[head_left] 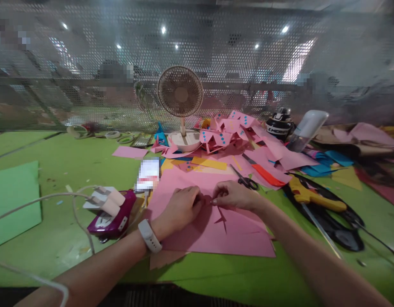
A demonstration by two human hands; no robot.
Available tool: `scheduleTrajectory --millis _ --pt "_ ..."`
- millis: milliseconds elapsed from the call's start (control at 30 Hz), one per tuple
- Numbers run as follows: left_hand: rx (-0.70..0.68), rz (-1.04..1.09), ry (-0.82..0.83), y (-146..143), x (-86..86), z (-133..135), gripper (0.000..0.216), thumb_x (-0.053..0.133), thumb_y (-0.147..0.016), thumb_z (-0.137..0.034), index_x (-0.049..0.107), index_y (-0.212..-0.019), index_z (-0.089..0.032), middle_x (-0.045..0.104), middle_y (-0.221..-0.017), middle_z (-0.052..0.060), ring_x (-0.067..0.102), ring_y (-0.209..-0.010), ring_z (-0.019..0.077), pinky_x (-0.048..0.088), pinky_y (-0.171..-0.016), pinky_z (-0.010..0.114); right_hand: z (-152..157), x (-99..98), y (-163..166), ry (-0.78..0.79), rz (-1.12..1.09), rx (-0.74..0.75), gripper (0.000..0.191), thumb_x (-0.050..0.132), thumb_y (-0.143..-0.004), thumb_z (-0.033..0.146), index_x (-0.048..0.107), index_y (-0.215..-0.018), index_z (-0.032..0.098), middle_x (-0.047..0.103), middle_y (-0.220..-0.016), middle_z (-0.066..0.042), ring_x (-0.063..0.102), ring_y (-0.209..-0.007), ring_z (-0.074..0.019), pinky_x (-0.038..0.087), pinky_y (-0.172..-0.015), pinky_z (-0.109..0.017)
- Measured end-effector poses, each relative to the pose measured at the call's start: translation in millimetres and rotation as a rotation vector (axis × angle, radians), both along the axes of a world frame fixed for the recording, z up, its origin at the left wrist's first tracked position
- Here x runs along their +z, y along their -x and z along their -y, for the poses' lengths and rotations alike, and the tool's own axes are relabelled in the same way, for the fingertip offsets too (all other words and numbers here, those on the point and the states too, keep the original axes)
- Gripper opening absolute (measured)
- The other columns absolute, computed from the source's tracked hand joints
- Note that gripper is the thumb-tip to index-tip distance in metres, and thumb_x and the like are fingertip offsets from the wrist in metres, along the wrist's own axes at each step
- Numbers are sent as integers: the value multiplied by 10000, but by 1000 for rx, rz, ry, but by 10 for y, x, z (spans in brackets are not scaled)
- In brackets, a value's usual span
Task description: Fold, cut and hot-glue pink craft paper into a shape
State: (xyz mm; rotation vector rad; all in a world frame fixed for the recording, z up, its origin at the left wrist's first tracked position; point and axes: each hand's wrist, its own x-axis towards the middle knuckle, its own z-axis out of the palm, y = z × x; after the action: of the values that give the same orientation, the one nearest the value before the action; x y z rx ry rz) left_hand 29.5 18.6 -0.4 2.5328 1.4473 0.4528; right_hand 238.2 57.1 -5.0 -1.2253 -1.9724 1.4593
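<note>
A large sheet of pink paper (190,241) lies in front of me under both hands. My left hand (182,209), with a white band (149,236) on its wrist, rests on the sheet with fingers curled in. My right hand (232,195) is closed in a pinch, thumb against forefinger. Between the two sets of fingertips is a small pink paper piece (207,199), mostly covered; its shape is unclear. Just below the right fingertips, a narrow pointed pink cutting (221,217) stands out from the sheet and casts a shadow.
Scissors (248,181) and an orange-handled cutter (267,175) lie beyond my right hand. A yellow glue gun (307,194) lies at right. Left are a phone (148,174), a purple power strip (112,215) and cables. Behind stand a fan (181,96) and piled pink cutouts (229,130).
</note>
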Motion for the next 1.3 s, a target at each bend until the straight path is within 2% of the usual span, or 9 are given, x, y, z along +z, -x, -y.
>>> scheduleTrajectory --millis 300,467,600,767,1000,1167,1300 --pt "20 -18 20 -17 32 5 65 487 -891 -206 514 -833 -195 659 -839 36 597 -745 205 397 -685 328 -21 -20 8 24 -12 -1 112 676 -655 222 651 -750 168 636 -675 6 570 -645 -128 425 -604 -248" --pt "18 -33 27 -23 47 5 82 480 -903 -228 506 -831 -196 661 -851 39 600 -770 214 400 -708 343 6 11 -4 25 3 -49 113 636 -679 187 654 -789 165 628 -670 7 559 -632 -122 417 -594 -243" --pt "17 -26 34 -18 37 4 57 481 -891 -208 507 -842 -194 662 -860 40 605 -781 218 400 -715 349 17 19 11 57 -14 -60 133 675 -688 228 639 -798 164 638 -697 1 564 -640 -119 418 -595 -239" --pt "16 -32 35 -16 23 10 61 478 -896 -217 508 -847 -195 663 -861 41 603 -787 223 394 -712 350 3 -17 26 5 32 -41 168 713 -667 263 608 -760 171 583 -633 25 514 -578 -108 355 -514 -227" --pt "16 -13 30 -1 9 6 68 474 -897 -225 506 -843 -200 666 -862 33 600 -785 224 397 -731 359 8 -13 20 7 25 -63 96 649 -693 206 613 -774 168 594 -658 16 531 -606 -111 387 -557 -232" --pt "18 -4 38 -5 8 1 42 481 -878 -209 517 -858 -200 672 -882 40 604 -809 227 400 -749 359 7 -19 35 -28 46 -58 197 725 -674 298 622 -777 165 592 -654 19 521 -613 -113 364 -543 -229" --pt "24 40 77 9 23 -13 41 505 -858 -221 528 -833 -199 675 -858 35 605 -775 213 404 -712 335 9 -50 48 -65 68 -53 187 731 -667 291 612 -748 171 565 -620 34 490 -578 -105 332 -517 -228"
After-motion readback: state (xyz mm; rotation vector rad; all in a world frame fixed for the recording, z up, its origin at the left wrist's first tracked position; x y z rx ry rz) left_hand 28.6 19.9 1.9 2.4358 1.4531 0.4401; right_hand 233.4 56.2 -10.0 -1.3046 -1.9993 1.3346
